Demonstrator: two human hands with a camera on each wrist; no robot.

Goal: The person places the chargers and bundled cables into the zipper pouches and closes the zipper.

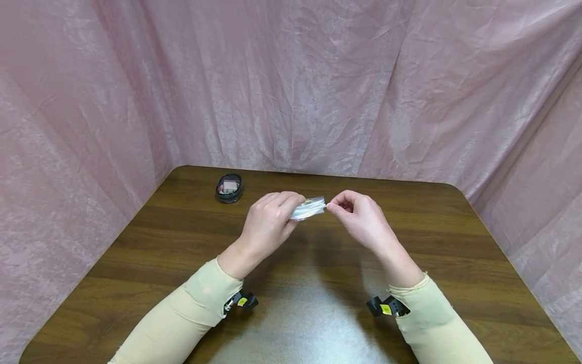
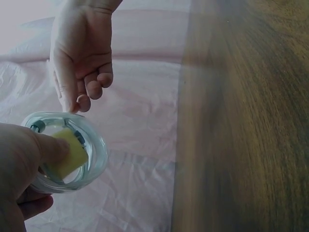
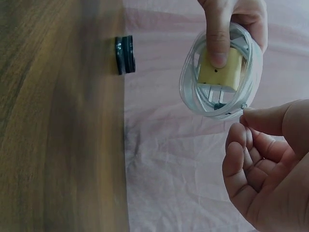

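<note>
My left hand point(image 1: 268, 218) grips a coiled, clear whitish cable point(image 1: 309, 209) above the table. Inside the loop sits a yellowish charger plug point(image 3: 232, 72), its two metal prongs showing in the right wrist view. The left thumb presses on the plug's flat face, with fingers behind the coil. My right hand point(image 1: 364, 221) is at the coil's right edge. Its thumb and forefinger pinch a tiny bit at the rim, perhaps a tie's end; I cannot tell what it is. The other right fingers are curled loosely.
A black coiled cable point(image 1: 229, 197) with a pale charger block point(image 1: 230, 186) in its middle lies near the table's far left corner. The brown wooden table point(image 1: 409, 202) ends at a pink curtain point(image 1: 291, 91) behind and on both sides.
</note>
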